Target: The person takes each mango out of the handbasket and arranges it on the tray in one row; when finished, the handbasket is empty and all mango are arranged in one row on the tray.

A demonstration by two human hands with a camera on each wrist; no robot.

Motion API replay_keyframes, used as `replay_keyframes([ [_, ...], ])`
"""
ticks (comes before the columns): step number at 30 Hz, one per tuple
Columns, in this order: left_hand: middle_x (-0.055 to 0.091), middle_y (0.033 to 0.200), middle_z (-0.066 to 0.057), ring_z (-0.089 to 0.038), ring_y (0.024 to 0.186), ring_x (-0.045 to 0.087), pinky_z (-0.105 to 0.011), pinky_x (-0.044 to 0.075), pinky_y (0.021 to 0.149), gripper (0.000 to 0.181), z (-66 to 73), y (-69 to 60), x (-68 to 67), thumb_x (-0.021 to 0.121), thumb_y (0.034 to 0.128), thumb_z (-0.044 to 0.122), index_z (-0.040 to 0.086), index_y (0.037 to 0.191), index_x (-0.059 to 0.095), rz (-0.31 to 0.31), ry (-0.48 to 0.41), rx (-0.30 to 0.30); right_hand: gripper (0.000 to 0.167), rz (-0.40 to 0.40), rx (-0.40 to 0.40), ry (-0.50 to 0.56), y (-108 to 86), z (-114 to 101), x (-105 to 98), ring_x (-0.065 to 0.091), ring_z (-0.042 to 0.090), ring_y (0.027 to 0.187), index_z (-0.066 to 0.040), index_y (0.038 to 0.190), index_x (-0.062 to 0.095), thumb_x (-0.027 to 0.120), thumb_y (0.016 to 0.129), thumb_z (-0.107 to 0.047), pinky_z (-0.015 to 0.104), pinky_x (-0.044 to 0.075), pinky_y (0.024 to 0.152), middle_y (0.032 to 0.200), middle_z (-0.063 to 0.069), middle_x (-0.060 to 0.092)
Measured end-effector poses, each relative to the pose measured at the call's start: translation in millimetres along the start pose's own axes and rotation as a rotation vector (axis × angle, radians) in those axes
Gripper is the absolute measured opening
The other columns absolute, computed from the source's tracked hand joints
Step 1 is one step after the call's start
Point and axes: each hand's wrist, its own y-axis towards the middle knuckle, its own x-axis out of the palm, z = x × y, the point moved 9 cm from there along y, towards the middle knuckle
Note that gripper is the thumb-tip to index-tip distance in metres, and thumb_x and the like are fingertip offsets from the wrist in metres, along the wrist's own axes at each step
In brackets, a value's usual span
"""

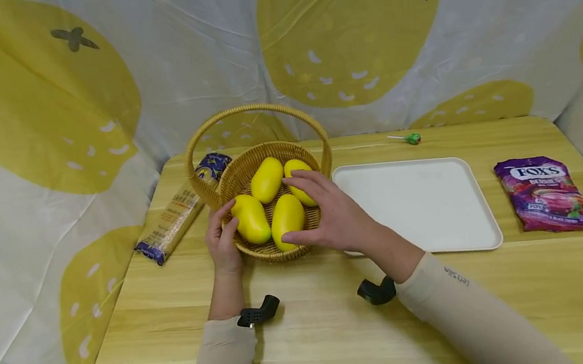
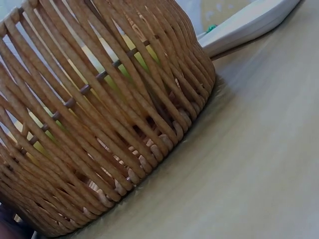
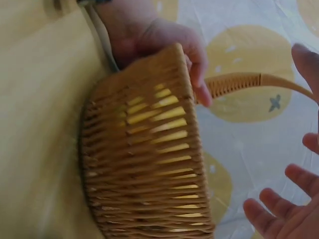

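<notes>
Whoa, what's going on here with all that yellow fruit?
A person has both hands at a wicker basket with four yellow fruits inside. The left hand holds the basket's rim. The right hand is spread over the fruits on the right, and it isn't gripping one. A white tray lies to the right of the basket, with a purple candy bag farther right and a lollipop behind the tray.
</notes>
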Motion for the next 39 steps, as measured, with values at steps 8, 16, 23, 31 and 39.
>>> replay_keyframes([
  [8, 0.073, 0.114, 0.022, -0.032, 0.156, 0.025, -0.042, 0.010, 0.129, 0.034, 0.8, -0.4, -1.0, 0.056, 0.0898, 0.004, -0.005, 0.119, 0.070, 0.002, 0.000, 0.015, 0.101, -0.252, -0.032, -0.062, 36.6, 3, 11, 0.030, 0.028, 0.153, -0.021, 0.157, 0.041, 0.087, 0.073, -0.055, 0.052, 0.034, 0.120, 0.166, 0.005, 0.031],
  [16, 0.073, 0.109, 0.025, -0.037, 0.148, 0.040, -0.037, 0.010, 0.129, 0.034, 2.3, 1.9, 0.7, 0.054, 0.0898, 0.002, -0.009, 0.119, 0.068, -0.012, 0.015, 0.063, 0.096, -0.433, 0.009, -0.111, 42.6, 18, 31, 0.033, 0.030, 0.153, -0.025, 0.156, 0.042, 0.086, 0.075, -0.052, 0.050, 0.035, 0.121, 0.167, 0.004, 0.029],
  [23, 0.072, 0.110, 0.024, -0.034, 0.148, 0.041, -0.036, 0.010, 0.129, 0.034, 1.2, 2.1, 0.8, 0.053, 0.0907, 0.002, -0.010, 0.119, 0.067, -0.020, 0.019, 0.056, 0.091, -0.466, 0.033, -0.133, 42.2, 24, 43, 0.037, 0.031, 0.151, -0.023, 0.155, 0.044, 0.085, 0.079, -0.049, 0.048, 0.038, 0.118, 0.168, 0.004, 0.028],
  [31, 0.075, 0.111, 0.019, -0.036, 0.145, 0.044, -0.035, 0.011, 0.128, 0.033, 1.6, 2.3, -0.2, 0.054, 0.0903, 0.003, 0.001, 0.116, 0.074, -0.018, 0.025, 0.057, 0.089, -0.458, 0.032, -0.167, 43.0, 27, 52, 0.040, 0.031, 0.149, -0.022, 0.154, 0.046, 0.084, 0.079, -0.050, 0.048, 0.038, 0.118, 0.166, 0.007, 0.033],
  [39, 0.073, 0.111, 0.020, -0.037, 0.146, 0.043, -0.036, 0.010, 0.129, 0.032, 2.9, 3.0, 1.2, 0.054, 0.0913, 0.002, -0.006, 0.118, 0.070, -0.032, 0.007, 0.063, 0.090, -0.445, 0.015, -0.195, 42.8, 27, 57, 0.041, 0.031, 0.148, -0.022, 0.153, 0.047, 0.085, 0.077, -0.052, 0.047, 0.039, 0.118, 0.164, 0.008, 0.036],
])
